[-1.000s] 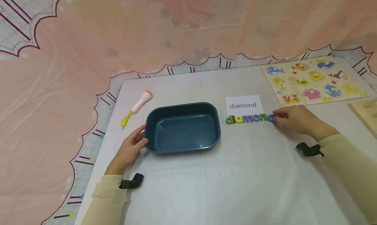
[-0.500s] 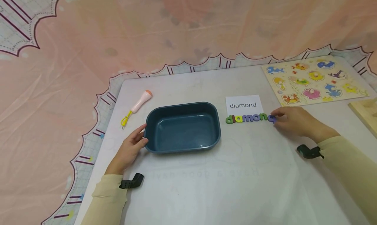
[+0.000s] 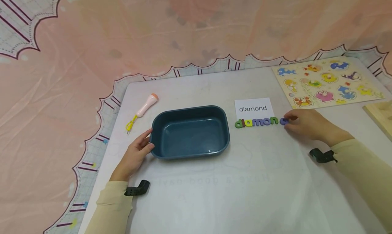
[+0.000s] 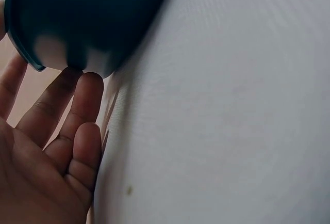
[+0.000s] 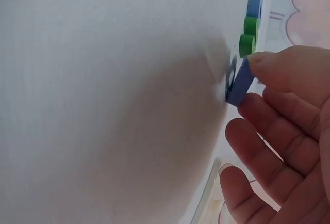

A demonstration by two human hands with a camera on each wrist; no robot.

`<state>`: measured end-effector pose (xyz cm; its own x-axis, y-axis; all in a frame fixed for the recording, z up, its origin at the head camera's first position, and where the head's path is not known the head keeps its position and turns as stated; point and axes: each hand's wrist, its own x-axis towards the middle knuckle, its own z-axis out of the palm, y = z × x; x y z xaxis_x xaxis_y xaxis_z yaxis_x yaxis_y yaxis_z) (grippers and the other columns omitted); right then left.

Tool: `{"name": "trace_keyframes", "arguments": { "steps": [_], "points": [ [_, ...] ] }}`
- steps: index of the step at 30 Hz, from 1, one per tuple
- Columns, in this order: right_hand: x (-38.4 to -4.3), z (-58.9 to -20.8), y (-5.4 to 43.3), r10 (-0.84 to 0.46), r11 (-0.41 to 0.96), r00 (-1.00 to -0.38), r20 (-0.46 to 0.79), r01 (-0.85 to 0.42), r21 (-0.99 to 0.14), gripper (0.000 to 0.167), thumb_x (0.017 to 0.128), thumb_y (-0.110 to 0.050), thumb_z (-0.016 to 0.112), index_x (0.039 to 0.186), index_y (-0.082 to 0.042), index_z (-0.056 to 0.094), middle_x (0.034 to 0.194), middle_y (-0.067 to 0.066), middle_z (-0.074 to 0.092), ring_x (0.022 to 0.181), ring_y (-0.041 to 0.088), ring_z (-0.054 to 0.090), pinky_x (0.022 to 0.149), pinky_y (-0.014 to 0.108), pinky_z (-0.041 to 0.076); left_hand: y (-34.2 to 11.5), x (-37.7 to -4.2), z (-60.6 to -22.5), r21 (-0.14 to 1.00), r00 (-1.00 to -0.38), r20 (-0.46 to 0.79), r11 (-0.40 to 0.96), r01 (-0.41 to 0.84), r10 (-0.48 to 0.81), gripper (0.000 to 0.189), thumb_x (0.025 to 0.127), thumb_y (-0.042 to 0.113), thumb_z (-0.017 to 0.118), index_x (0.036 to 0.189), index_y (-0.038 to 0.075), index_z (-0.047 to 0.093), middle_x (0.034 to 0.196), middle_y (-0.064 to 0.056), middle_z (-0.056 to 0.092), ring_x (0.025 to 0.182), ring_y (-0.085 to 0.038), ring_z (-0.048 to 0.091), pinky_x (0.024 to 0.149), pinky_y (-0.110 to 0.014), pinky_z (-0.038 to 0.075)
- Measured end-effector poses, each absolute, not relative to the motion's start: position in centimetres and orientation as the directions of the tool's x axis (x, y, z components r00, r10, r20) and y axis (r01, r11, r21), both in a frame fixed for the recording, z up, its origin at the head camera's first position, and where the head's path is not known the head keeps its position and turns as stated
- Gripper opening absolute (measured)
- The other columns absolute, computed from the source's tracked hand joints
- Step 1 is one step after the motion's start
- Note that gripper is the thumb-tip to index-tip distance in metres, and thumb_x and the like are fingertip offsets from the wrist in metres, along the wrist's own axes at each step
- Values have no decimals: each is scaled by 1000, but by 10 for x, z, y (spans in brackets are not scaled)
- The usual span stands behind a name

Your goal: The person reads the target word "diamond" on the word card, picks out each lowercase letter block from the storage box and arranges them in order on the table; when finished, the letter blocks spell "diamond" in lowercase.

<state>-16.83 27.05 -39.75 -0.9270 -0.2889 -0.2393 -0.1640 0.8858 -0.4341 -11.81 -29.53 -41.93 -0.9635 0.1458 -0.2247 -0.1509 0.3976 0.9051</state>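
Note:
My left hand (image 3: 133,157) is at the left end of a dark blue plastic tray (image 3: 191,137). In the left wrist view its fairly straight fingers (image 4: 86,97) touch the outer wall of that tray. My right hand (image 3: 312,126) pinches a purple toy letter (image 3: 283,121) between thumb and fingers; in the right wrist view the letter (image 5: 241,84) is tilted, and its lower edge is at the table. To its left a row of coloured letters (image 3: 257,122) reads "diamon", just below a white card (image 3: 253,106) printed "diamond".
A pink pen-like tool (image 3: 147,105) with a yellow strap lies left behind the tray. At the back right lies a sea-animal puzzle board (image 3: 329,82), with a wooden tray (image 3: 381,116) at the right edge. The white table (image 3: 214,196) meets a patterned cloth behind.
The purple letter, close against the n half a second ago, now stands a small gap to its right and is turned a little. My left hand and the blue tray stay put.

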Motion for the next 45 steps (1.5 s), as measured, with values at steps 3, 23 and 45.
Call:
{"name": "trace_keyframes", "arguments": {
  "steps": [3, 23, 45],
  "points": [
    [-168, -398, 273, -285, 881, -929, -236, -157, -446, 42, 96, -22, 65, 127, 5, 61, 121, 27, 62, 113, 43, 55, 94, 62, 45, -295, -118, -419, 903, -963, -229, 400, -156, 141, 65, 103, 25, 59, 159, 12, 29, 154, -28, 35, 139, -42, 38, 109, -54, 31],
    [-168, -392, 266, -315, 895, -926, -207, -217, -390, 37, 95, -18, 64, 122, 7, 65, 113, 24, 67, 106, 42, 60, 92, 61, 47, -294, -118, -418, 903, -967, -211, 406, -138, 141, 62, 104, 18, 56, 158, 9, 29, 153, -29, 36, 138, -42, 40, 108, -52, 33],
    [-168, -393, 267, -307, 905, -925, -221, -212, -370, 43, 93, -21, 70, 125, 8, 63, 117, 26, 66, 110, 45, 59, 94, 62, 46, -292, -117, -414, 910, -968, -205, 392, -133, 147, 61, 104, 16, 56, 159, 9, 28, 152, -27, 38, 137, -39, 42, 108, -49, 34]
  ]
}}
